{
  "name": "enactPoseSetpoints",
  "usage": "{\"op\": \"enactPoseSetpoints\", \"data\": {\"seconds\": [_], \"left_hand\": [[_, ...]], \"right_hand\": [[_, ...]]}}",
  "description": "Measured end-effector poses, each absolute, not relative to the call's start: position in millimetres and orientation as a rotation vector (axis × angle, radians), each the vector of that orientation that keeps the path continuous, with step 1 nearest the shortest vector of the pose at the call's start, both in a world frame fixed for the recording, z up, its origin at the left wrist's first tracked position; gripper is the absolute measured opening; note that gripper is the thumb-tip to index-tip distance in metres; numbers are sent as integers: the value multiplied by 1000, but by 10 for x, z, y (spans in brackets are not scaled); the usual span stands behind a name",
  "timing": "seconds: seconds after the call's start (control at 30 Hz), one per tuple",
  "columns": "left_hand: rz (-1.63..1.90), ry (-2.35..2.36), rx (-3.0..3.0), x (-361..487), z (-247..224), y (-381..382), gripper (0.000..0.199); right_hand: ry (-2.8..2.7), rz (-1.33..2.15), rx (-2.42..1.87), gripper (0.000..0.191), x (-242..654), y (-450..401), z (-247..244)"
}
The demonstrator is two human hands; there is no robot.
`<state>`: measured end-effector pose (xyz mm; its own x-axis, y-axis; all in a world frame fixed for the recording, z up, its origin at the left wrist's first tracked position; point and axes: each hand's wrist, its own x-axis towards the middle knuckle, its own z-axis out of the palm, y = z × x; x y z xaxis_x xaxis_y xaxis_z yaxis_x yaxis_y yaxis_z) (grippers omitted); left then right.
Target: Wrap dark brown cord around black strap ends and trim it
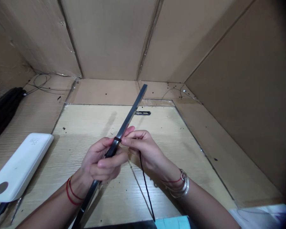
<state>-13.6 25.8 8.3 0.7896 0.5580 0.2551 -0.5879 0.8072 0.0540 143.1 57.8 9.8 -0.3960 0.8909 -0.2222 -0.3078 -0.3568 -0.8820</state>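
A long, narrow, shiny dark metal bar (133,109) slants from the lower left to the upper middle. My left hand (100,160) is closed around it, thumb on the near side of a dark band (117,139) of cord wrapped about the bar. My right hand (144,148) pinches at this band from the right, with fingertips touching the bar. A thin black cord (145,181) hangs below my right hand toward the bottom edge. The fingers partly hide how the cord runs at the band.
Small black thread snips (143,113) lie beyond the bar. A white power bank (23,165) with a plugged-in cable is at the left, below a black bundle (6,109). Cardboard walls (109,38) enclose the board (181,178). Light-blue material (173,222) shows at the bottom.
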Motion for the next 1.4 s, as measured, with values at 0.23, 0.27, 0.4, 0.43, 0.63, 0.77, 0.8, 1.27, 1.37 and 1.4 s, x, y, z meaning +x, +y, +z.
{"op": "enactPoseSetpoints", "data": {"seconds": [0.23,0.27,0.4,0.43,0.63,0.77,0.8,1.27,1.37,1.4], "left_hand": [[447,-122,214,44,9,193,43],[408,-110,235,74,-18,170,44],[367,-3,339,158,-74,77,36],[376,25,362,171,-72,60,34],[365,213,462,216,-15,11,18],[341,279,492,220,-14,-31,14],[334,294,499,222,-20,-42,14],[666,913,1012,170,22,182,16],[776,1081,1119,117,35,240,17],[804,1099,1120,110,27,251,18]], "right_hand": [[-1238,1574,-1106,24,1594,783,74],[-1282,1570,-1135,26,1615,814,76],[-1381,1655,-1115,27,1685,926,103],[-1393,1661,-1098,27,1712,958,111],[-1499,1523,-1053,30,2039,1197,149],[-1535,1480,-1074,31,2306,1318,200],[-1549,1469,-1090,31,2370,1340,223],[-1802,922,-900,15,2391,509,802],[-1670,1106,-818,15,2196,408,730],[-1630,1194,-818,16,2128,395,705]]}}
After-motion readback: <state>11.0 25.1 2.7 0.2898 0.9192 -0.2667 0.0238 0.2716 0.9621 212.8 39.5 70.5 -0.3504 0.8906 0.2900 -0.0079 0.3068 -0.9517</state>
